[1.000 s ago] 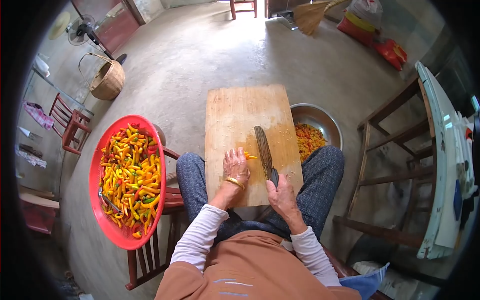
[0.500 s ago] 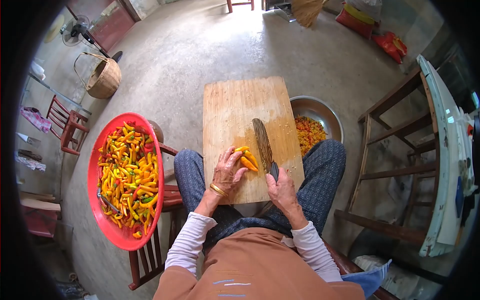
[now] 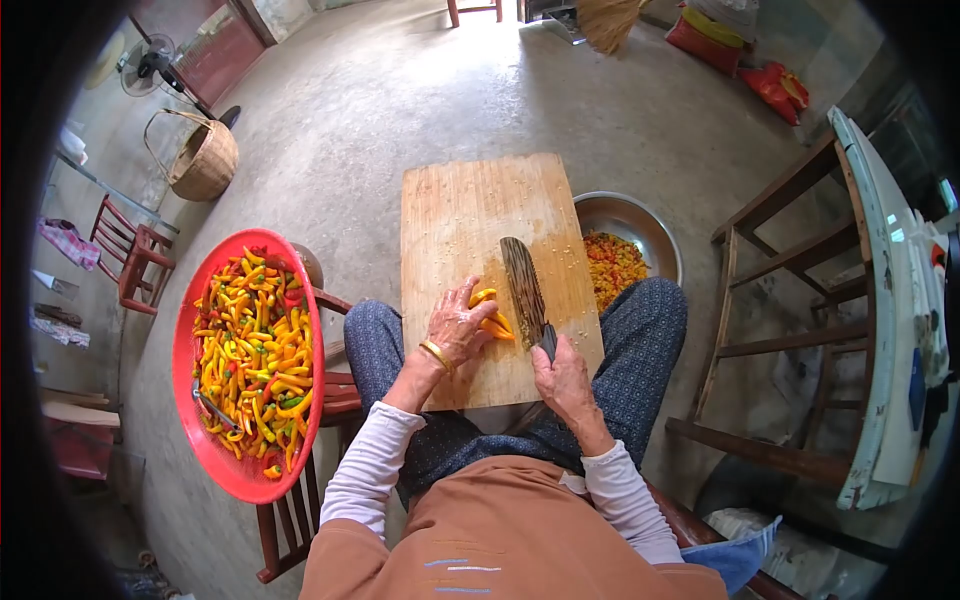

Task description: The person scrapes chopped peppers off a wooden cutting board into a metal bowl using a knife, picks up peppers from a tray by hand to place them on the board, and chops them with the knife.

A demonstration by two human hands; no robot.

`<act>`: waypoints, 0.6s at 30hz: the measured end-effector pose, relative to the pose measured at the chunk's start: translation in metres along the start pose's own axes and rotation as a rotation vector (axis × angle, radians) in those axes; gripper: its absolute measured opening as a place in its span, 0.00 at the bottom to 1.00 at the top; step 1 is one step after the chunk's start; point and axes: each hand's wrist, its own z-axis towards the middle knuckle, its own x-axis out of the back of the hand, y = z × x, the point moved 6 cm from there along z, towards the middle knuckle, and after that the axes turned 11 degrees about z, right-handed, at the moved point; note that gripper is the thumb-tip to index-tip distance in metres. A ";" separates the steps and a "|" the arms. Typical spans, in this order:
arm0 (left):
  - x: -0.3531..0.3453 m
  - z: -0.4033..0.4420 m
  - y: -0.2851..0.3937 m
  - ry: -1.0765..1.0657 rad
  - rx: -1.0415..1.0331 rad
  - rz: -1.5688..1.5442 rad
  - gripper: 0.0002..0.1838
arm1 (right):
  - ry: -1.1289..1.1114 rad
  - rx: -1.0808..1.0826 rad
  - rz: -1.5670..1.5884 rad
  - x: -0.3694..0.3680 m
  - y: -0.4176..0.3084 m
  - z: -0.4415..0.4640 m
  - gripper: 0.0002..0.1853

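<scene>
On the wooden board [image 3: 470, 220], the left hand [image 3: 458, 325] curls over a few orange peppers [image 3: 497, 325], partly hiding them; their number is hard to tell. The right hand [image 3: 568, 379] grips the knife [image 3: 524, 290] by its dark handle, mostly covered. Left, a red basin [image 3: 185, 360] holds whole peppers [image 3: 255, 365]; right, a knee cuts off the metal bowl [image 3: 655, 225] of chopped ones [image 3: 612, 268].

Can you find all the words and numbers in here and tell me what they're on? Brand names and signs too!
There are none that can be read.
Red bag on the floor: orange marks, too small to make out.
Brown shirt: short coloured lines, no readable letters.
Knife: no readable brand on its blade.
</scene>
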 end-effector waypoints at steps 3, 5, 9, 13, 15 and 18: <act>0.005 -0.003 0.006 0.042 0.067 -0.054 0.22 | -0.006 -0.013 0.013 0.002 0.001 0.000 0.14; 0.008 -0.009 0.011 0.093 0.131 -0.083 0.21 | 0.001 -0.016 0.023 0.001 0.002 0.001 0.14; 0.006 -0.023 0.011 0.260 0.272 -0.144 0.20 | 0.005 -0.011 0.015 0.001 0.001 0.000 0.13; 0.010 -0.024 0.014 0.318 0.312 -0.129 0.21 | 0.011 0.003 -0.023 0.001 -0.002 -0.001 0.12; 0.016 -0.024 0.014 0.314 0.331 -0.180 0.22 | 0.009 0.000 -0.030 0.001 -0.002 0.000 0.12; 0.016 -0.024 0.013 0.311 0.293 -0.176 0.23 | 0.006 -0.001 -0.003 0.000 0.001 0.000 0.12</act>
